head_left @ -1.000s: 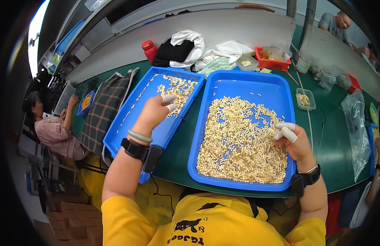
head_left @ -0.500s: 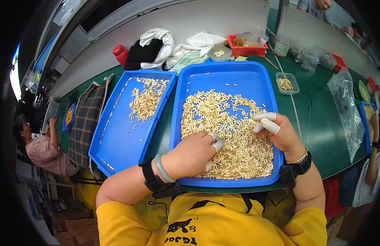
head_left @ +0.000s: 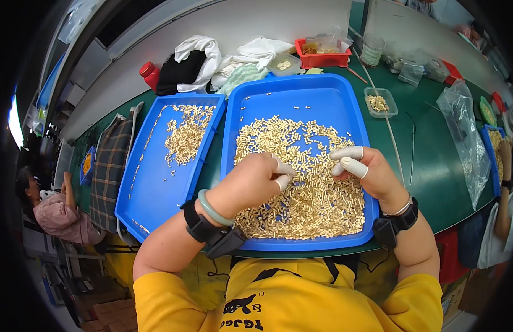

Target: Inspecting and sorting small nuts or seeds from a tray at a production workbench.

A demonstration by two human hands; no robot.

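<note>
A large blue tray (head_left: 292,82) in front of me holds a thick spread of small gold-coloured metal pieces (head_left: 301,213), short and waisted. Over the middle of the spread is my left hand (head_left: 255,182), white finger cots on its fingertips, thumb and forefinger drawn together. On the tray's right side my right hand (head_left: 375,172) also wears white finger cots, and its fingertips are pinched close above the pieces. Whether a piece sits in either pinch is too small to make out. A second blue tray (head_left: 151,191) at left carries a smaller heap of the same pieces.
Right of the large tray stands a clear tub (head_left: 381,103) of pieces. Behind are a red bin (head_left: 325,60), white cloths (head_left: 262,51) and a red bottle (head_left: 150,74). A plastic bag (head_left: 464,144) lies at right. Co-workers sit at both sides.
My left hand has lifted from the pieces and moved a little up and left, its fingers drawing together. My right hand stays pinched in nearly the same place. The whole view has shifted slightly.
</note>
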